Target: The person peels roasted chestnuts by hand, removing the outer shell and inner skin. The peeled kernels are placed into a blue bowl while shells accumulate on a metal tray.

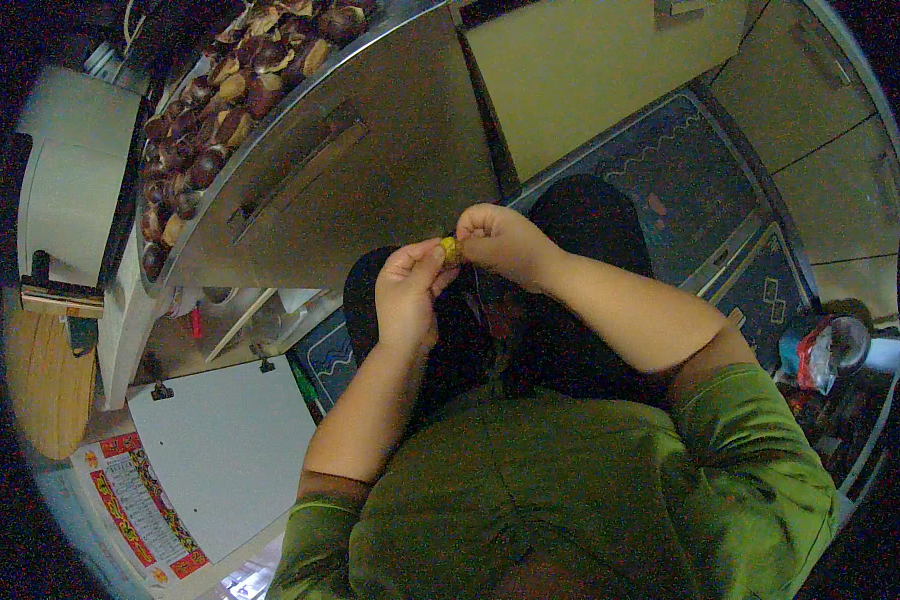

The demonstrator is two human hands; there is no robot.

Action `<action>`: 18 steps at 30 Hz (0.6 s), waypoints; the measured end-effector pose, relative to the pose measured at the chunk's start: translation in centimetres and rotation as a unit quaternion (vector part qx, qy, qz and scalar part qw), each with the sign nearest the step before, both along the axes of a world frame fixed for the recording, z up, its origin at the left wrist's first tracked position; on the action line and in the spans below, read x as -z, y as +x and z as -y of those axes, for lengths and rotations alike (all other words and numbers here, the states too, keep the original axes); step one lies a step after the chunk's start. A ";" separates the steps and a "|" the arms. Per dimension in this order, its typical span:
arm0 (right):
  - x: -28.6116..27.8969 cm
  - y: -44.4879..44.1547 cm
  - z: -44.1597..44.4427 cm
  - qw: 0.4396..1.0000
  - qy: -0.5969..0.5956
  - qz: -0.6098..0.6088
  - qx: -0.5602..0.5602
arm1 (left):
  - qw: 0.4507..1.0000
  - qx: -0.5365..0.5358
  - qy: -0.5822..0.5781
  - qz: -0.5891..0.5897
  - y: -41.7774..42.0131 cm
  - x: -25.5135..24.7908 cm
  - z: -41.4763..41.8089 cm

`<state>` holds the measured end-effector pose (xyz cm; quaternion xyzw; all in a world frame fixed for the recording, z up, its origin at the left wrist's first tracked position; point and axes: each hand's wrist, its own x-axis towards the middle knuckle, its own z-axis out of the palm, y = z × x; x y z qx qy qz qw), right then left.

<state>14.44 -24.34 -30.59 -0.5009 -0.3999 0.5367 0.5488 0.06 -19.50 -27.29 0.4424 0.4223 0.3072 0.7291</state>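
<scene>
My left hand [407, 300] pinches a small yellow chestnut kernel [448, 247] between thumb and fingers, above my lap. From the other side, the thumb and bent fingers of my right hand [506, 244] close on the kernel's right end, where a darker brownish patch shows. My fingers hide part of it. Beyond my hands, at the upper left, a heap of brown chestnuts and split shells [210, 142] lies along the edge of a raised surface.
A metal drawer front [390, 142] with a recessed handle stands below the heap. Patterned dark mats [690, 172] cover floor tiles at right. At left are a whiteboard-like panel [225, 450] with clips and a red printed sheet [131, 510]. A red-and-blue package [814, 349] sits at far right.
</scene>
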 end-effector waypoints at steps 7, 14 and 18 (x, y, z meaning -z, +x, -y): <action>0.8 0.1 -0.1 0.999 -0.022 -0.020 0.014 | 1.000 -0.015 0.008 0.013 0.1 0.4 0.0; 0.9 0.2 -0.3 0.999 -0.016 0.019 0.019 | 0.990 0.011 0.122 -0.068 0.1 0.6 0.1; 1.0 0.1 -0.2 1.000 -0.013 0.005 0.023 | 0.990 0.006 0.131 -0.047 0.2 0.9 0.2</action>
